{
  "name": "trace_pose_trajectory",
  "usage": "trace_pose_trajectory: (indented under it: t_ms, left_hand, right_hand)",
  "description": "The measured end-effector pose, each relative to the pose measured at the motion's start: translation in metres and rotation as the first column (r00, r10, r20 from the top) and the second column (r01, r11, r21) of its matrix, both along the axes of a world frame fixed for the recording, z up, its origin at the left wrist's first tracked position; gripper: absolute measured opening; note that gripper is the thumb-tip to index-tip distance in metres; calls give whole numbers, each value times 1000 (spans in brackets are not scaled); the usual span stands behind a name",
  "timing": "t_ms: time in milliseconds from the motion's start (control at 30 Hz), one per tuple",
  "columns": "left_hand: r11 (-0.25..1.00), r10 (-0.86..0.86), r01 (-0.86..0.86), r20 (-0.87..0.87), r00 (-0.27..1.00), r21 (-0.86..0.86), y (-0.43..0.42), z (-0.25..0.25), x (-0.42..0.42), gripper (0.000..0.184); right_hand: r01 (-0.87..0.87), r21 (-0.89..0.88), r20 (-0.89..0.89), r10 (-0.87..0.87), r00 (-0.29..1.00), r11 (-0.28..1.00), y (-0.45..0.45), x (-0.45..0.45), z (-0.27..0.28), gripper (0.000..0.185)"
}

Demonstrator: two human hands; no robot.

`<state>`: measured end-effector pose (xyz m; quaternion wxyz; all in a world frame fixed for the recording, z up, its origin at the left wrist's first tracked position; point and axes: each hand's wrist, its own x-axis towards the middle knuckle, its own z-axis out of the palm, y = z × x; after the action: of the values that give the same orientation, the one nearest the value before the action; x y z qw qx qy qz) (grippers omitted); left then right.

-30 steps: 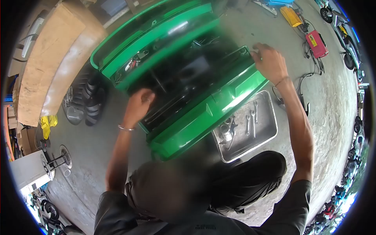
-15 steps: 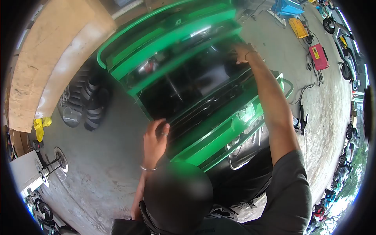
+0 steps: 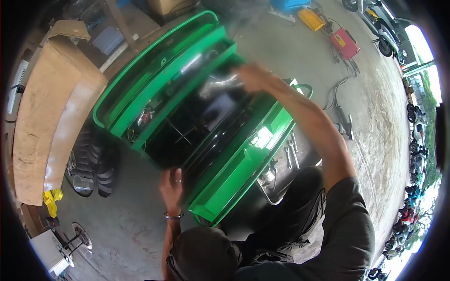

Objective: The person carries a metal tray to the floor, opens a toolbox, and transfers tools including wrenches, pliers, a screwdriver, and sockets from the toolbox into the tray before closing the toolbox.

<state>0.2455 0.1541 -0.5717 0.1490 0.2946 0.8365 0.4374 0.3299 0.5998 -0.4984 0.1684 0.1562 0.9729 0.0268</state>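
Note:
A green metal toolbox [image 3: 229,187] stands on the floor with its trays folded out to both sides. Its dark middle compartment shows shiny reflections. Small tools [image 3: 146,114] lie in a tray on the far side. My left hand [image 3: 171,189], with a ring and a metal bracelet, is at the near left end of the box, fingers apart and tips by the rim. At the opposite end, my right hand [image 3: 251,77] is over the compartment's edge. Motion smears its fingers, so whether it grips anything is hidden.
Wrenches [image 3: 289,157] lie on a dark tray beside my knee. Slippers [image 3: 105,175] and a large cardboard piece [image 3: 56,107] are at left. A red machine [image 3: 346,42] with cables and a yellow item [image 3: 311,19] sit on the floor beyond. Motorbikes are parked at right.
The view has shifted and turned, bringing the toolbox lower and further left. My hands remain at its two ends; the left fingers look straighter, and the right hand is more blurred.

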Motion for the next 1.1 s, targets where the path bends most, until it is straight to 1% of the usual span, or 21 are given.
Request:
trace_pose_trajectory:
  t_ms: [100,167,233,300,367,433,467,500,567,633,700,733,767,833,867,900,933,967,1000,1033,1100]
  left_hand:
    - [1000,-15,16,-58,998,22,3,-1,-1,27]
    - [1000,-10,10,-80,997,11,1,-2,0,30]
    - [1000,-3,3,-64,998,0,0,-1,0,31]
    - [1000,-9,9,-37,999,-4,3,2,2,33]
    - [999,16,-17,-25,1000,-28,3,3,1,35]
    - [1000,-11,10,-36,999,-29,0,-9,-3,37]
    - [999,18,-17,26,1000,-48,0,-10,-4,39]
    - [996,48,-41,90,995,-79,-3,-11,-3,41]
    - [991,21,-8,93,995,-131,-3,-9,-5,43]
    - [988,6,6,83,997,-152,-6,-13,-10,45]
    - [978,-32,11,-101,994,-208,-9,-21,-15,47]
    - [977,-34,12,-99,995,-211,-6,-15,-12,47]
    - [977,-39,25,-61,997,-211,-4,-4,-9,47]
    - [974,-40,32,-32,999,-223,-1,1,-6,47]
    - [976,-46,41,-14,999,-216,-2,-2,-7,47]
    - [978,-33,33,1,999,-204,-3,-4,-9,47]
    - [978,13,-16,-18,1000,-208,-2,-4,-7,47]
    - [972,20,-24,-17,1000,-235,0,-2,-5,48]
    - [962,29,-32,-15,999,-272,-2,1,-4,48]
    - [969,22,-27,-26,999,-247,-3,1,-4,47]
    - [987,-5,5,0,1000,-161,0,4,-3,42]
  right_hand:
    - [7,106,-54,-1,999,994,8,4,24,41]
    - [-135,219,-236,187,954,966,14,12,44,43]
    - [-113,245,-229,171,958,963,16,24,71,42]
    - [-81,240,-363,167,917,967,16,44,93,42]
    - [-38,236,-381,129,916,971,13,71,112,45]
    - [48,216,-492,67,868,975,6,101,125,45]
    - [137,126,-502,-56,863,982,-6,120,137,43]
    - [160,104,-490,-90,867,982,-12,140,137,43]
    - [264,-22,-709,-202,676,964,-25,185,133,42]
    - [384,-212,-711,-412,571,899,-49,228,132,42]
    - [485,-348,-710,-563,423,803,-65,274,109,48]
    - [571,-421,-646,-675,357,705,-76,295,98,48]
    - [582,-447,-648,-695,313,679,-77,323,71,45]
    - [631,-541,-565,-796,217,556,-98,361,36,45]
    - [533,-650,-550,-820,161,541,-105,382,13,45]
    - [544,-728,-440,-893,97,418,-115,400,-7,43]
    - [543,-736,-458,-888,42,405,-121,412,-26,41]
    - [514,-792,-387,-922,-4,330,-128,418,-38,41]
    - [575,-762,-356,-934,12,298,-133,423,-47,41]
    - [563,-793,-278,-960,5,233,-140,427,-53,42]
    - [609,-765,-214,-975,68,210,-143,440,-77,41]
